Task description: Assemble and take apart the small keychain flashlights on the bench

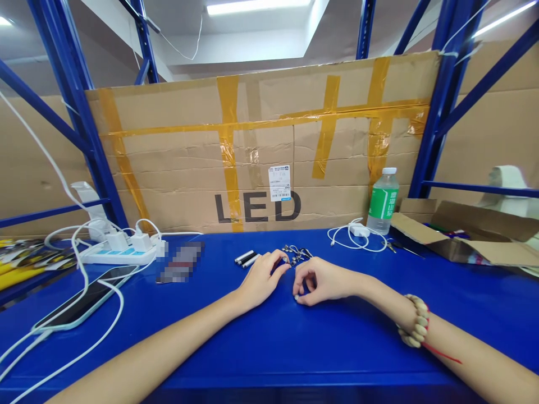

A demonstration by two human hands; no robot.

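Note:
My left hand (263, 279) rests on the blue tabletop, its thumb and forefinger closed together at the near left edge of a small pile of shiny metal parts (298, 254). Whatever lies between those fingertips is too small to name. Close by on the right, my right hand (322, 280) is curled in a pinch just above the table. A tiny pale, shiny spot shows at its fingertips, and I cannot make out what it is. Several slim silver and black cylinders (247, 258) lie side by side, just left of my left hand.
On the left are a white power strip (120, 255) with plugged-in chargers, trailing white cables, and a phone (90, 297). A water bottle (383, 201), a coiled white cable (357, 231) and an open cardboard box (467, 230) stand at back right. Large cardboard (185, 168) walls the rear.

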